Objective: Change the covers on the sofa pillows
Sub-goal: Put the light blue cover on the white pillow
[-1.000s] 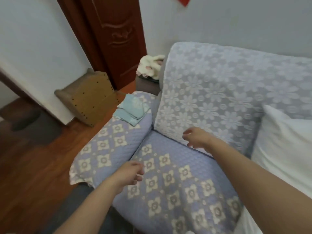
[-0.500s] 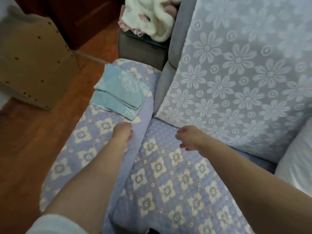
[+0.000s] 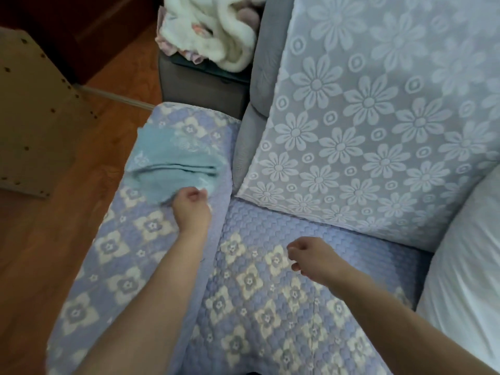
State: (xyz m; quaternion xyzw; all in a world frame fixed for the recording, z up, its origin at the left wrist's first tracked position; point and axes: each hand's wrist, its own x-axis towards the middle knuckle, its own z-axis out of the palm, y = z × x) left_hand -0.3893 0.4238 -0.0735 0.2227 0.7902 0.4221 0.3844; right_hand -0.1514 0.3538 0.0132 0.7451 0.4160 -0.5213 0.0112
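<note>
Pillow cover [image 3: 173, 163] gripped by left hand [image 3: 190, 205].

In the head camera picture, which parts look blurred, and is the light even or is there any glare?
Head view: the folded blue cover and the left hand gripping its edge are smeared by motion; the right hand and the floral back cushion are sharper. Light is soft and dim, without glare; the floor at left is darker. Wide-angle lens bends the edges.

no readable text, labels or numbers anywhere
</note>
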